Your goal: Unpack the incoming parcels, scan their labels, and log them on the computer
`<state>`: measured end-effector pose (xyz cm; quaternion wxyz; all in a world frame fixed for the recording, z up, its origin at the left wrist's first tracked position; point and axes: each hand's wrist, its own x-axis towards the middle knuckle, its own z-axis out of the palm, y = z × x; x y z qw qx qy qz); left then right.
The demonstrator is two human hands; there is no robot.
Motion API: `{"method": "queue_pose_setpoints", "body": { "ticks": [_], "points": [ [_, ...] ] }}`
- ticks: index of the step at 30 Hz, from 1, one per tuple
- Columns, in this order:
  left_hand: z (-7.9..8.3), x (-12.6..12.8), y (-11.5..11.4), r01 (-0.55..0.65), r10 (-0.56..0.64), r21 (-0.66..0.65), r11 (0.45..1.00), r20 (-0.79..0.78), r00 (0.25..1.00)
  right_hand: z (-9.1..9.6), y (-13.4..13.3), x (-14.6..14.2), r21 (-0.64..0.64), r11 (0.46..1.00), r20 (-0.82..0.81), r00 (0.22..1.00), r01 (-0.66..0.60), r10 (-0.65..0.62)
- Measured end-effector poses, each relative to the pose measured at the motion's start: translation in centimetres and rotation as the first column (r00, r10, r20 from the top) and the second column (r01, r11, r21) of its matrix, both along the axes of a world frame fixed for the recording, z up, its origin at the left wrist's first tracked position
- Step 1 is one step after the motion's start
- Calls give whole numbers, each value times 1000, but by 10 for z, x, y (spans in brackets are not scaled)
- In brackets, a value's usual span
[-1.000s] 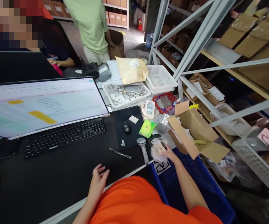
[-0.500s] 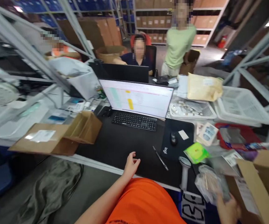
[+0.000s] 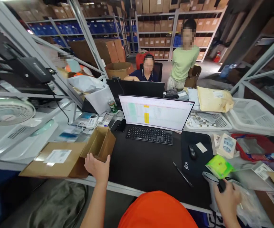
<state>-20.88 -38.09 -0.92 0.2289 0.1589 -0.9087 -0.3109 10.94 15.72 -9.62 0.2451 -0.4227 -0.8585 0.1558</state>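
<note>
The keyboard (image 3: 149,135) is black; left of it, an open brown box (image 3: 110,143); behind it, a white screen (image 3: 162,113) with green and yellow blocks; right of it, a lime-green packet (image 3: 219,166).

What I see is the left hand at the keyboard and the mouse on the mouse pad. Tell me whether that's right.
One part is wrong: the head view shows the left hand at the open cardboard box, not at the keyboard. The mouse is on the mouse pad.
</note>
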Motion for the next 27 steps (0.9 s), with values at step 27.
{"method": "queue_pose_setpoints", "body": {
  "ticks": [27],
  "points": [
    [-45, -65, -80, 340, -329, -7, 940, 241, 913, -26, -146, -21, -100, 986, 182, 972, -130, 147]
  ]
}}
